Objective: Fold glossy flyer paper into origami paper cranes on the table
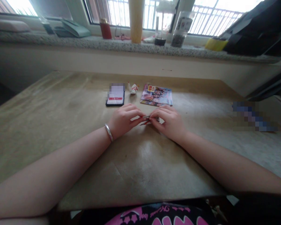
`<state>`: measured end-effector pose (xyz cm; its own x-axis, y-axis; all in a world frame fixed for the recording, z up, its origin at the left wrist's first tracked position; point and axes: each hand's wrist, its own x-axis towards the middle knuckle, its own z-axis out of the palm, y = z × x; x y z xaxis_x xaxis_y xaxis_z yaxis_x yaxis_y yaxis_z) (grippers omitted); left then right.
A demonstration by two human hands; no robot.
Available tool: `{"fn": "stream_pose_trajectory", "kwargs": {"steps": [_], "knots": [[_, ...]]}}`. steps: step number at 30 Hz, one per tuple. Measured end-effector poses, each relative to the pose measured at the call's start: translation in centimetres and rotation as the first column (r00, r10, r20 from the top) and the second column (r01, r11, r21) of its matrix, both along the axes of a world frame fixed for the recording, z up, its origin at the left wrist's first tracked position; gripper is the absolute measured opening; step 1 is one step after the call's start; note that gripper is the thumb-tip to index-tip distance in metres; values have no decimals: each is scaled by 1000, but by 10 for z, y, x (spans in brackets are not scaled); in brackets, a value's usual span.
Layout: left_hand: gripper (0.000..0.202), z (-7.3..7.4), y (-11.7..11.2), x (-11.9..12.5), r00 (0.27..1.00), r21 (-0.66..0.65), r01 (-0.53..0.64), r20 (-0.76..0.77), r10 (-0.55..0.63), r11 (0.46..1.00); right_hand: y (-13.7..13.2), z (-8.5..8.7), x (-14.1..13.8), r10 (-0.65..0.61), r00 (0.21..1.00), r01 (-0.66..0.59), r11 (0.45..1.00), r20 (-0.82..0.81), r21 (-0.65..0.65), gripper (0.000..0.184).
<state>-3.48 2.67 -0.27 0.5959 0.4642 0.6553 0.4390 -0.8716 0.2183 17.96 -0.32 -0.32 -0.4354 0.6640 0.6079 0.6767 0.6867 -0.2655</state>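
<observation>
Both of my hands meet above the middle of the table and pinch a small piece of folded printed paper (146, 122). My left hand (126, 117), with a silver bangle at the wrist, grips its left side between thumb and fingers. On the other side, my right hand (167, 120) is closed on the paper and hides part of it. Just beyond the hands lie a small folded paper shape (132, 89), white with red and orange marks, and a stack of colourful printed leaflets (157, 95). A phone (115, 95) with its screen lit lies to the left of them.
The wooden table (89, 175) reaches to a wall below a stone windowsill (121, 46). On the sill stand a red jar (105, 29), a tall yellow cylinder (136, 22), clear containers (179, 29) and a black bag (255, 28). A blurred flat item (253, 117) lies at the right.
</observation>
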Motion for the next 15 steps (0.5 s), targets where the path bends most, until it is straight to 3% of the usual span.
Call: {"fn": "stream_pose_trajectory", "kwargs": {"steps": [15], "knots": [[20, 2, -3, 3, 998, -57, -22, 55, 25, 998, -2, 0, -1, -46, 999, 46, 999, 6, 13, 11]]}}
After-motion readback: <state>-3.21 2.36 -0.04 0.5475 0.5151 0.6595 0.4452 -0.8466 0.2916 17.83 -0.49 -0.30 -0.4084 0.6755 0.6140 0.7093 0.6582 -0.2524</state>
